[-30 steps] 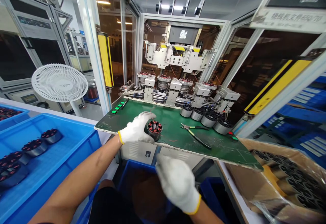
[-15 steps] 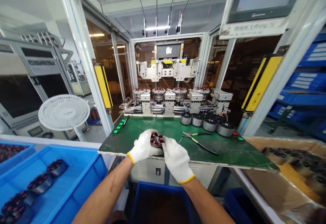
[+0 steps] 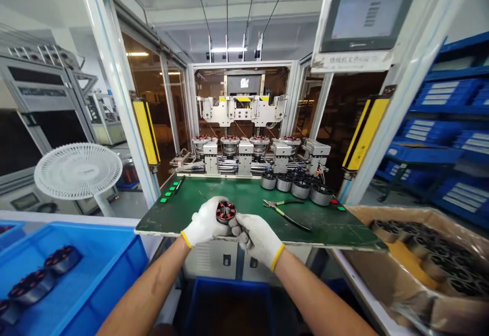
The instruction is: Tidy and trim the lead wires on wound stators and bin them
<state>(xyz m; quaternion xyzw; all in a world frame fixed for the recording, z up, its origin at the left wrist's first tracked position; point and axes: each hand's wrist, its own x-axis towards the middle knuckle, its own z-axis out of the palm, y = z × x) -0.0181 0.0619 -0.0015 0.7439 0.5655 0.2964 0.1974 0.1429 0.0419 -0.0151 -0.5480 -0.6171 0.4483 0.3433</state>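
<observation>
A round motor stator with red copper windings [image 3: 225,211] is held just above the front edge of the green worktop [image 3: 244,193]. My left hand [image 3: 206,222], in a white glove with a yellow cuff, grips it from the left. My gloved right hand [image 3: 257,234] is at its right side, fingers bent, the fingertips close to or touching the rim; whether they pinch anything is too small to tell. Green-handled cutters [image 3: 286,213] lie with jaws apart to the right. Several unwound stators [image 3: 300,188] stand in a row behind them.
A winding machine [image 3: 244,147] stands behind the worktop. At left are a blue bin [image 3: 107,270] with wound stators and a white fan [image 3: 78,170]. A cardboard box [image 3: 408,275] of grey stators is at right, a screen [image 3: 362,15] above, a blue bin [image 3: 229,295] below.
The camera view has shifted to the right. My right hand has turned and its fingers have moved lower along the stator's right side. My left hand still holds the stator.
</observation>
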